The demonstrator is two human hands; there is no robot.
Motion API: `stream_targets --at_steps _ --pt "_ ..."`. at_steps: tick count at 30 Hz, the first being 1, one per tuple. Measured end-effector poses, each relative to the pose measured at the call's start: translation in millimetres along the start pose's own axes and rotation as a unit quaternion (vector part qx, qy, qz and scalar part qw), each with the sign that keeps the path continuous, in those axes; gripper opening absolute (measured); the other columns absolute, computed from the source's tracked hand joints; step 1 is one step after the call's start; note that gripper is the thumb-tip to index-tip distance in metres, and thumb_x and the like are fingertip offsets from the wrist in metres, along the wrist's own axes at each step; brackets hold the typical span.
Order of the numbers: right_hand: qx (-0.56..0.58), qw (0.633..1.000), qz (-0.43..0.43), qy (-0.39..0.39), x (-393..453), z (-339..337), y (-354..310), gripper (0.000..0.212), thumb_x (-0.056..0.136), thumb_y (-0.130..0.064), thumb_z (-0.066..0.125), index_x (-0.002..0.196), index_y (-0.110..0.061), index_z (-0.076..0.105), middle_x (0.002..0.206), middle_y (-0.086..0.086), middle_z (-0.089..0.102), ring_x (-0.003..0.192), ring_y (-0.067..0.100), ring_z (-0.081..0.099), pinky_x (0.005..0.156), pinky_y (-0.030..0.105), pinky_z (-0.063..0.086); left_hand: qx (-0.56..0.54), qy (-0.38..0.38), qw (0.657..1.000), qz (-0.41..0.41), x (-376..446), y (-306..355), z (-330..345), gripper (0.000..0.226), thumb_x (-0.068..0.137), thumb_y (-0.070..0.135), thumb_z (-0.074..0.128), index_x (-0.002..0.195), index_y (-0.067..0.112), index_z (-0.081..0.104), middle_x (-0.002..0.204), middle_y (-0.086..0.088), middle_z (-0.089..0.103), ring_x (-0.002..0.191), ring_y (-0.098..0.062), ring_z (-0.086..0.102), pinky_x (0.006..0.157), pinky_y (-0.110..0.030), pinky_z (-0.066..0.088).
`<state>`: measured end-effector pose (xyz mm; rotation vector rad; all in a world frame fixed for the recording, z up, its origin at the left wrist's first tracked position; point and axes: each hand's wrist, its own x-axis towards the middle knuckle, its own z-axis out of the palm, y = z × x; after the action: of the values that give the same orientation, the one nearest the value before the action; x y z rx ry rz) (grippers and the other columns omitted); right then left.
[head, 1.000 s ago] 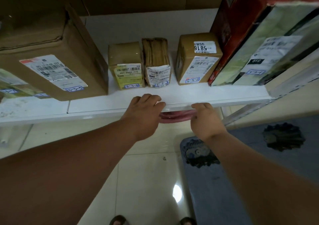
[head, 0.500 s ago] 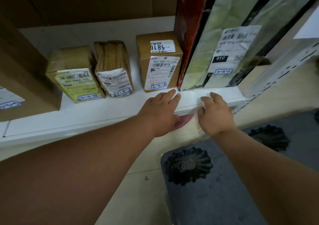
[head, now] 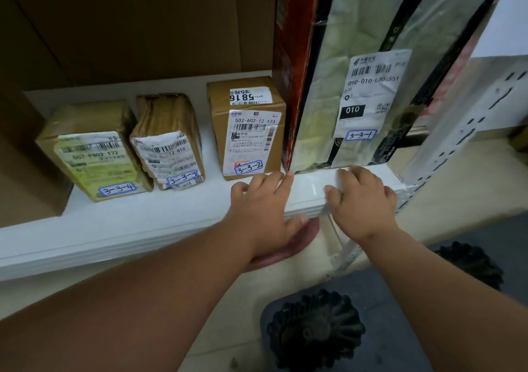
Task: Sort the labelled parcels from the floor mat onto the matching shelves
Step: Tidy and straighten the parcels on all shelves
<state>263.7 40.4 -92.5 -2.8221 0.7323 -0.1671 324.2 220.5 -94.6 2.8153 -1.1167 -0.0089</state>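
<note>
While both hands rest on the front lip of the white shelf (head: 171,214), no parcel is in either one: the left hand (head: 263,200) lies with fingers fairly straight on the shelf top and thumb under the edge, and the right hand (head: 363,197) curls its fingers over the lip. Four labelled parcels stand on the shelf: parcel 3-3-4 (head: 94,148) at ten o'clock of the left hand, parcel 3-3-3 (head: 168,140) beside it, parcel 3-3-2 (head: 248,126) at twelve o'clock, fingertips just short of it, and the tall parcel 3-3-1 (head: 357,86) at twelve o'clock of the right hand. The floor mat (head: 400,328) lies at six o'clock (no parcels visible on it). Likely risk: leaning weight on the lip could jolt the shelf and tip the tall parcel forward.
</note>
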Motion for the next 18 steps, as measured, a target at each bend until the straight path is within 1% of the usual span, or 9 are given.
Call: stream_targets --at_steps 5,8,10,14,16,18 --pt "0.009 1.000 0.001 -0.003 3.1 0.3 0.0 0.049 0.097 -0.047 0.038 0.142 -0.028 0.043 0.150 -0.001 0.034 0.139 0.022 0.028 0.112 0.046 0.018 -0.015 -0.003 1.000 -0.027 4.4 0.1 0.2 0.085 0.092 0.070 0.033 0.158 0.026 0.004 0.156 0.005 0.018 0.137 -0.020 0.021 0.104 -0.045 0.021" --pt "-0.004 1.000 -0.007 -0.003 5.5 -1.4 0.4 0.052 0.096 -0.048 0.035 0.145 -0.029 0.041 0.150 -0.001 0.034 0.139 0.021 0.028 0.111 0.047 0.019 -0.013 0.001 0.999 -0.039 7.2 1.9 1.2 0.085 0.092 0.071 0.033 0.158 0.026 0.004 0.156 0.006 0.018 0.136 -0.021 0.021 0.104 -0.043 0.021" --pt "-0.010 1.000 -0.009 0.000 6.5 -1.6 0.6 0.052 0.095 -0.048 0.035 0.142 -0.029 0.043 0.148 0.000 0.036 0.136 0.022 0.030 0.109 0.047 0.021 -0.005 0.009 0.999 -0.039 8.1 2.0 3.0 0.086 0.092 0.071 0.032 0.158 0.025 0.004 0.156 0.006 0.019 0.136 -0.021 0.021 0.103 -0.043 0.021" --pt "0.025 0.999 -0.008 0.026 5.6 -0.7 -0.8 0.048 0.092 -0.047 0.043 0.136 -0.027 0.042 0.141 0.004 0.035 0.130 0.026 0.034 0.106 0.049 0.023 0.004 0.025 0.999 -0.027 5.1 1.1 5.4 0.082 0.092 0.071 0.032 0.157 0.030 0.006 0.155 0.003 0.021 0.136 -0.022 0.021 0.104 -0.044 0.021" --pt "0.046 0.998 -0.004 0.036 5.5 -1.2 -2.9 0.049 0.090 -0.044 0.048 0.137 -0.030 0.039 0.141 0.004 0.032 0.130 0.027 0.034 0.106 0.049 0.022 0.000 0.024 0.999 -0.030 5.4 1.1 4.7 0.079 0.093 0.070 0.032 0.157 0.032 0.007 0.155 0.002 0.021 0.137 -0.022 0.020 0.105 -0.044 0.020" --pt "0.049 0.998 -0.005 0.034 6.0 -1.2 -5.0 0.052 0.090 -0.043 0.049 0.139 -0.034 0.036 0.143 0.002 0.030 0.130 0.027 0.033 0.106 0.050 0.021 0.000 0.022 0.999 -0.035 6.7 1.6 5.1 0.080 0.093 0.071 0.032 0.157 0.031 0.007 0.155 0.003 0.021 0.138 -0.022 0.019 0.105 -0.044 0.020"
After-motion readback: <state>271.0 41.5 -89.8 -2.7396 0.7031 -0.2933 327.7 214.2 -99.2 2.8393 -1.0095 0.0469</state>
